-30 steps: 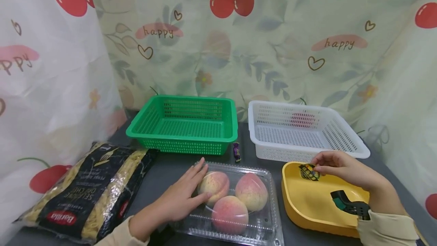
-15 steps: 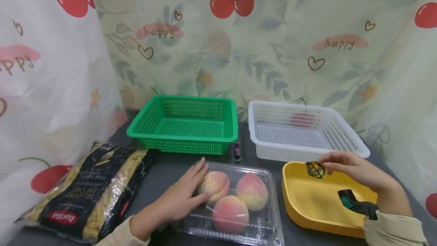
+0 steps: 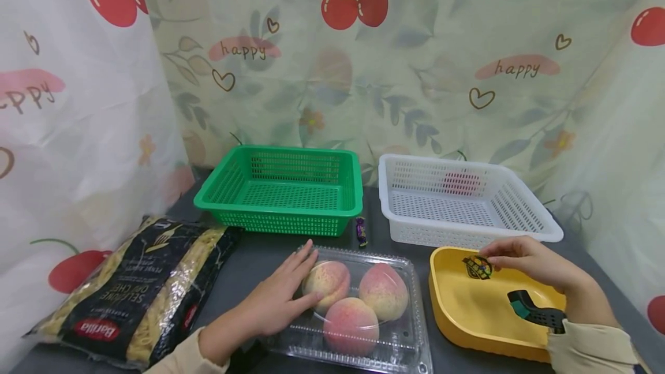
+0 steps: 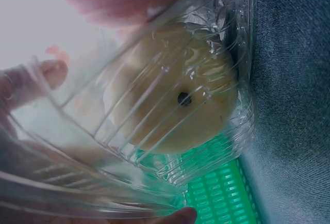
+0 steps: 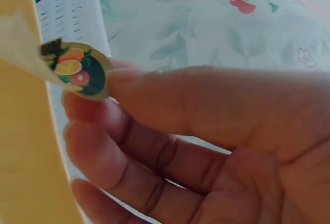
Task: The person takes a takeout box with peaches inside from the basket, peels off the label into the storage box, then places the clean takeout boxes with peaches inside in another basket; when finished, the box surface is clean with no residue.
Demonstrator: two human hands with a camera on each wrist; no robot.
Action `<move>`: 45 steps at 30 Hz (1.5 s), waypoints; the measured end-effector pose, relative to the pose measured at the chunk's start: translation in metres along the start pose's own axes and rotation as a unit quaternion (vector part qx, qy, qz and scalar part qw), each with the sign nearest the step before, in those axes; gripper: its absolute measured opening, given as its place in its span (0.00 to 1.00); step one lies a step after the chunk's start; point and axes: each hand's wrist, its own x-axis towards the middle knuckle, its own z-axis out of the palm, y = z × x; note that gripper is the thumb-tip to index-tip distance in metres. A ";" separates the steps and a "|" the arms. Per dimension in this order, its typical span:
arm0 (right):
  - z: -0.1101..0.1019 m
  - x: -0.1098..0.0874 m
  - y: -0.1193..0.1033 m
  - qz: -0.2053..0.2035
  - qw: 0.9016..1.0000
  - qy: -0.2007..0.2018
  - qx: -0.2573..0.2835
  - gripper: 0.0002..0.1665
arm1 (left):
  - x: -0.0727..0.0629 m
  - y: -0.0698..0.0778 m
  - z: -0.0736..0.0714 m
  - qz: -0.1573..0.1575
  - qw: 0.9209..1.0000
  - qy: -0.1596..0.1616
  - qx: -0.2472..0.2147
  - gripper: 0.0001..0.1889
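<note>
My right hand (image 3: pixel 535 261) pinches a small dark fruit sticker (image 3: pixel 477 268) between thumb and index finger, above the yellow tray (image 3: pixel 441 310). In the right wrist view the sticker (image 5: pixel 80 69) shows printed fruit, with a pale translucent strip beside it. My left hand (image 3: pixel 272 302) rests with extended fingers on the left side of a clear plastic clamshell box (image 3: pixel 400 336). Three peaches (image 3: pixel 350 326) lie inside that box. Close up in the left wrist view, one pale peach (image 4: pixel 175 90) shows through the ribbed plastic wall.
Behind the box stand a green basket (image 3: pixel 280 221) and a white basket (image 3: pixel 457 238). Between them lies a purple wrapped candy (image 3: pixel 361 231). A bag of Barilla pasta (image 3: pixel 140 287) lies on the left. A printed curtain (image 3: pixel 415 74) closes off the back and sides.
The right hand with the sticker went rightward, then came partway back to the left and slightly down. The left hand and the box have stayed put.
</note>
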 end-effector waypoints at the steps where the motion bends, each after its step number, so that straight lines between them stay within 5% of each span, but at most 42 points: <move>1: 0.000 0.001 0.000 0.005 1.000 -0.002 0.000 0.18 | 0.000 0.000 0.000 0.000 1.000 0.000 0.000 0.40; 13: 0.007 0.007 0.003 0.058 0.998 -0.022 -0.020 0.18 | 0.000 -0.001 0.001 0.000 1.000 0.003 0.000 0.40; 45: 0.008 0.009 0.020 0.078 0.996 -0.050 0.007 0.21 | -0.001 0.002 -0.001 -0.001 1.000 0.000 0.000 0.40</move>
